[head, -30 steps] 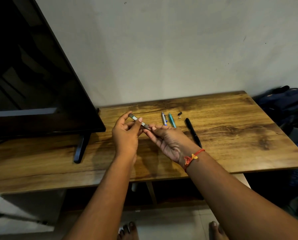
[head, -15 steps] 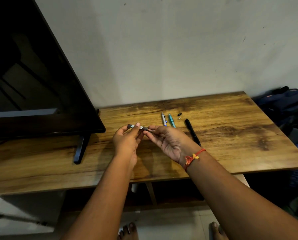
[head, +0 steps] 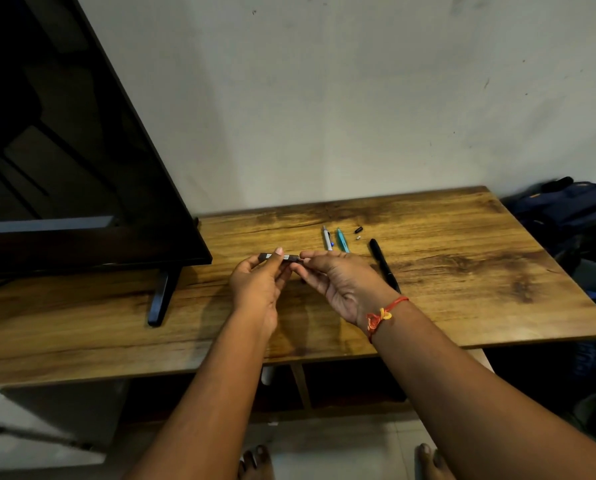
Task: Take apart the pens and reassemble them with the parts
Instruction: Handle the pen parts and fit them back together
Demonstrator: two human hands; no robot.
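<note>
A dark grey pen barrel (head: 278,257) with a pale label lies level between both hands above the wooden table (head: 463,271). My left hand (head: 256,284) pinches its left part between thumb and fingers. My right hand (head: 338,282), with a red thread at the wrist, grips its right end. On the table behind lie a white pen with blue clip (head: 327,238), a teal pen (head: 342,240), a black pen (head: 384,265), a small black cap piece (head: 358,230) and a tiny silver part (head: 358,238).
A large black TV (head: 82,174) on a slanted black foot (head: 159,296) fills the table's left side. A dark blue backpack (head: 573,209) lies beyond the table's right edge. The wall stands right behind. My bare feet show below the front edge.
The pen barrel has swung from tilted, left end raised, to level, and both hands have sunk slightly toward the table. The parts on the table have not moved.
</note>
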